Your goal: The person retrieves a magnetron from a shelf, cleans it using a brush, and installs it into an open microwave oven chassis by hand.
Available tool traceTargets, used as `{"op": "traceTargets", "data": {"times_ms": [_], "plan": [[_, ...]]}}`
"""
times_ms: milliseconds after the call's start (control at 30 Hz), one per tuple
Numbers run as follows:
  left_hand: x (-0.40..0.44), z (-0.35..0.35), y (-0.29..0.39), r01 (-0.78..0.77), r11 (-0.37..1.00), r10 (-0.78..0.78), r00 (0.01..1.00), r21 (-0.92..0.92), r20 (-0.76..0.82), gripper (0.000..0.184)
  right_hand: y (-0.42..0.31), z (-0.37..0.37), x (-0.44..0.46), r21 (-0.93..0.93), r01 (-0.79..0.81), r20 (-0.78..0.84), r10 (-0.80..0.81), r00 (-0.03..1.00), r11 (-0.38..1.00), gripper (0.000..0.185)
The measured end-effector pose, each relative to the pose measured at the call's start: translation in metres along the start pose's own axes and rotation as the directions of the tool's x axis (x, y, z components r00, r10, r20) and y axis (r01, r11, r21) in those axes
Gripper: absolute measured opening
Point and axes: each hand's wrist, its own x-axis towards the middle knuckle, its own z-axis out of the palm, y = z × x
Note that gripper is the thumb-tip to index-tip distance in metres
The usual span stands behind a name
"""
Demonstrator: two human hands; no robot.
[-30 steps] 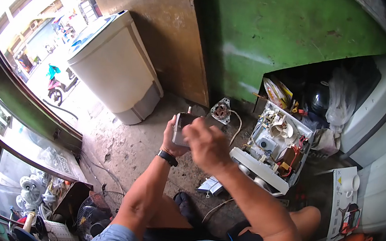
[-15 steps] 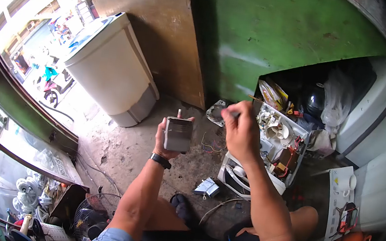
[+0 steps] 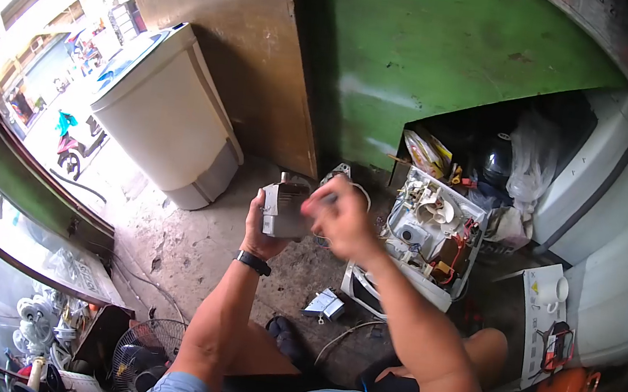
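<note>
My left hand (image 3: pixel 264 245), with a black watch on its wrist, is closed around a grey boxy metal part (image 3: pixel 284 214) that has a short stub on top. It is held up above the floor, its front turned upward. My right hand (image 3: pixel 348 228) is closed just right of the box, blurred by motion. A small dark and red tool handle (image 3: pixel 319 203) shows in its fingers; the kind of tool is unclear. On the floor lies a smaller silver metal part (image 3: pixel 325 304). A round metal piece (image 3: pixel 340 171) sits partly behind my right hand.
A white tub (image 3: pixel 477 208) of loose parts and wires stands at right. A white washing machine (image 3: pixel 167 115) is at left by the doorway. A fan (image 3: pixel 146 352) and a glass case (image 3: pixel 11 300) sit lower left. An orange object (image 3: pixel 565 389) lies lower right.
My right hand has moved left and down, close to the box in my left hand. The box has turned slightly, showing more of its left side. The view has shifted a little.
</note>
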Motion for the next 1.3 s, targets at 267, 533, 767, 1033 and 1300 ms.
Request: {"op": "traceTargets", "data": {"times_ms": [267, 533, 767, 1033, 1300], "plan": [[-0.005, 0.005, 0.006, -0.042, 0.999, 0.042, 0.999, -0.031, 0.017, 0.065, -0.001, -0.032, 0.019, -0.192, 0.150, -0.511, -0.229, 0.828, 0.970, 0.023], [-0.012, -0.001, 0.011, -0.138, 0.978, 0.118, 0.984, 0.154, 0.134, 0.068, 0.037, -0.056, 0.021, -0.816, 0.060, -0.329, -0.546, 0.771, 0.575, 0.019], [-0.023, 0.024, -0.002, -0.135, 0.953, 0.146, 0.989, 0.271, -0.019, 0.059, 0.046, 0.009, 0.014, -0.493, 0.186, -0.414, -0.417, 0.809, 0.850, 0.018], [-0.022, 0.044, -0.007, -0.050, 0.980, 0.059, 0.997, 0.192, -0.042, 0.060, 0.081, 0.020, 0.000, -0.058, 0.104, -0.585, -0.119, 0.802, 0.993, 0.015], [-0.018, 0.047, -0.007, 0.262, 0.881, -0.292, 0.956, 0.393, 0.016, 0.076, 0.116, 0.022, -0.006, -0.110, 0.001, -0.708, -0.080, 0.702, 0.994, 0.021]]}}
